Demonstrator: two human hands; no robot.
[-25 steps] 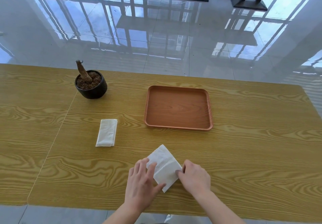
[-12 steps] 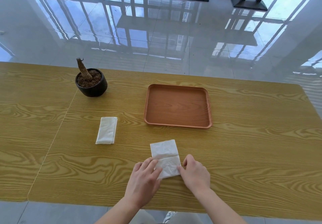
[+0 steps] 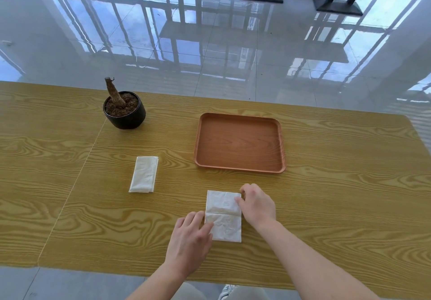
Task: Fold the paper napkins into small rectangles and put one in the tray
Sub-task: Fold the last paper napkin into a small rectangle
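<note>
White paper napkin (image 3: 223, 215) is pinned flat near the worktop's (image 3: 326, 206) near edge by both hands: left hand (image 3: 187, 241) and right hand (image 3: 256, 204), fingers extended, nothing grasped.

The tabletop (image 3: 338, 206) is bare right of the wooden tray (image 3: 240, 170); on the left stand a folded napkin (image 3: 144, 173) and a plant pot (image 3: 124, 119).

There are two paper napkins: one folded napkin (image 3: 144, 174) to the left of the tray (image 3: 239, 169), and one flat napkin (image 3: 225, 220) just in front of the tray. There is one tray. There is one plant pot (image 3: 124, 110), far left of the tray. Two hands touch the flat napkin: the left hand (image 3: 187, 243) and the right hand (image 3: 256, 204).
</note>
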